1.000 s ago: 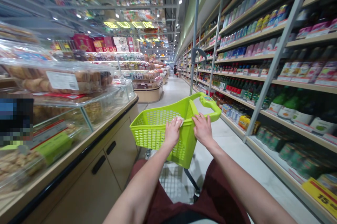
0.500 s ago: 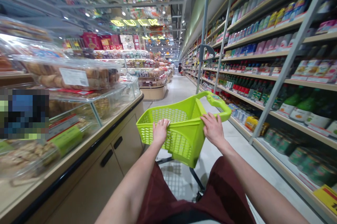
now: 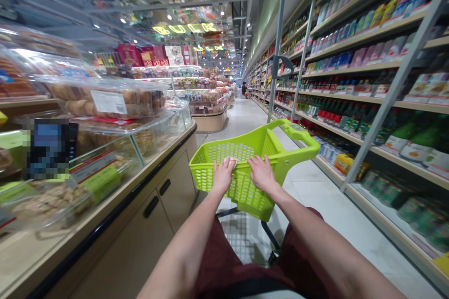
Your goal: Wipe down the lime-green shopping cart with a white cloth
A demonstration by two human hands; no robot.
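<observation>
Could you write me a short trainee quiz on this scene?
1. True or false: both grips are on the cart's handle.
2. Where do the green bottles stand? A) in the cart B) on the right-hand shelves C) on the floor
3. Fill in: the glowing signs overhead read "____".

Key: 1. False: the left grip and right grip are at the side of the cart. 2. B. 3. BULK.

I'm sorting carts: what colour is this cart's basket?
The basket is lime green, best seen in the head view.
</observation>
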